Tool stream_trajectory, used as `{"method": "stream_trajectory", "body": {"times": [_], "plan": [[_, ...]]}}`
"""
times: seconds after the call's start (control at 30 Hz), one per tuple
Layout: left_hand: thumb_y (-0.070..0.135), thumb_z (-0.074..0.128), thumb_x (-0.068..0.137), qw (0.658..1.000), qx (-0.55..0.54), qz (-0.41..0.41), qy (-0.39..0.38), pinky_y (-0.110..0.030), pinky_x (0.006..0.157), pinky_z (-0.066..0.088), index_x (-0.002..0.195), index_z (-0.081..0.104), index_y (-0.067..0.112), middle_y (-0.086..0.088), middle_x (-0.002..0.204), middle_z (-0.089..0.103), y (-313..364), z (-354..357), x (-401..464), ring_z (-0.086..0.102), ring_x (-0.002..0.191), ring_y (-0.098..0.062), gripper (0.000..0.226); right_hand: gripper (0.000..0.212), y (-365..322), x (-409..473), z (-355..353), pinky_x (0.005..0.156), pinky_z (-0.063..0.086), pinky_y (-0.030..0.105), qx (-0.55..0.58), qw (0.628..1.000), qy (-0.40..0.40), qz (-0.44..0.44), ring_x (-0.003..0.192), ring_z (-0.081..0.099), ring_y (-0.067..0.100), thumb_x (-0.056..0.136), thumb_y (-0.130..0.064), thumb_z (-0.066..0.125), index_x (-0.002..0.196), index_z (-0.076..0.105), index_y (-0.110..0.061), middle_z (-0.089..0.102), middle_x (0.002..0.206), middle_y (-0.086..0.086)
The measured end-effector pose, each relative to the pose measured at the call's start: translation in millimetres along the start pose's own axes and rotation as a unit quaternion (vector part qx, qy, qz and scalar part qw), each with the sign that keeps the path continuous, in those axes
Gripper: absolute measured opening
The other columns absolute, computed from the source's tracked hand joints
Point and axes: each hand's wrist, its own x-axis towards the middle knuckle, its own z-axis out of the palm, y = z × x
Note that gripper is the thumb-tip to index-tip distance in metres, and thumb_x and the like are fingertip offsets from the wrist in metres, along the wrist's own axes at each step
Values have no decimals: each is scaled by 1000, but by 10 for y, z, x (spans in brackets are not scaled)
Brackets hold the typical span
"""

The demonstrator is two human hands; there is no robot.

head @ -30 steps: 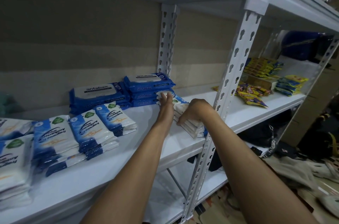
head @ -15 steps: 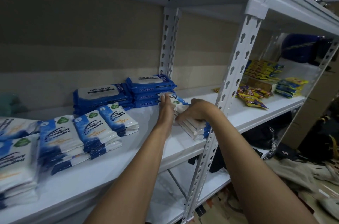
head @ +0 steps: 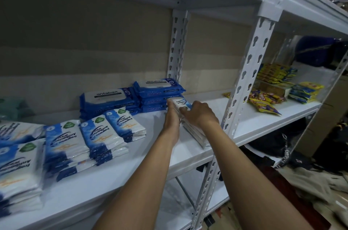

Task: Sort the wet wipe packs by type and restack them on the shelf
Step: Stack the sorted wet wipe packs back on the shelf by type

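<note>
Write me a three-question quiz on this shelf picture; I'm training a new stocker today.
1. True or false: the antabax packs lie at the back of the shelf.
2. What do the left hand and right hand hold between them?
3. What lies right of the white post: A towels, B yellow snack packets, C bottles?

Key: 1 true; 2 a stack of white wipe packs; 3 B.
</note>
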Motion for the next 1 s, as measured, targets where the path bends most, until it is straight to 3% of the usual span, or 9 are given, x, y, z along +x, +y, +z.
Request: {"method": "stream_trajectory", "body": {"times": [0.2,0.27,0.37,0.5,0.57,0.63,0.7,0.87,1.0], "plan": [[62,22,104,1000,-2,1,4,-29,81,54,100,68,26,3,87,78,41,5,-85,72,88,-13,58,62,4,13,16,85,53,39,-2,1000,4,5,110,59,29,95,-60,50,136,50,-14,56,131,11],[66,24,102,1000,-5,-1,24,-30,86,54,106,67,24,-1,103,76,46,15,-177,71,96,-14,61,63,25,14,25,88,53,41,2,1000,4,2,111,59,30,95,-61,49,136,49,-13,56,132,12],[87,26,85,997,13,-16,74,-38,108,44,136,58,23,-6,144,57,54,3,-327,59,125,-22,88,67,26,-18,7,94,50,42,0,1000,11,2,119,55,33,95,-63,47,140,47,-14,54,135,14],[62,19,104,992,44,11,122,-35,110,30,146,49,23,-5,154,45,153,-53,-665,42,140,-23,64,69,-1,-50,-65,106,43,46,16,999,28,-23,131,46,37,96,-64,46,145,42,-14,50,143,17],[60,20,105,992,36,23,120,-33,104,27,142,51,22,-5,154,45,144,-119,-813,40,142,-21,62,56,-24,-89,-144,98,48,39,72,995,50,-39,122,54,34,101,-51,50,138,52,-10,55,138,17],[57,24,106,992,18,24,124,-31,109,28,133,58,18,-9,147,53,186,-187,-1016,45,138,-22,59,38,-42,-150,-197,82,48,30,121,987,78,-73,101,62,27,102,-35,53,125,63,-6,64,124,14],[53,29,107,994,-11,17,109,-37,114,37,117,64,15,-16,133,63,257,-243,-1246,56,127,-26,52,27,-88,-252,-223,76,45,26,175,972,111,-107,89,63,23,101,-25,53,112,69,-6,69,109,11],[39,37,108,996,46,60,51,-43,90,58,111,65,15,-13,104,75,615,-402,-1824,73,98,-25,37,18,-282,-482,-174,79,57,35,288,939,94,-163,83,69,24,96,-23,58,92,72,-13,74,88,6],[19,55,102,979,153,123,63,-26,54,52,107,67,17,-6,96,76,1093,-617,-2028,68,73,-17,13,15,-411,-591,10,80,60,49,291,937,-15,-194,80,72,24,94,-23,59,92,71,-13,74,89,7]]}}
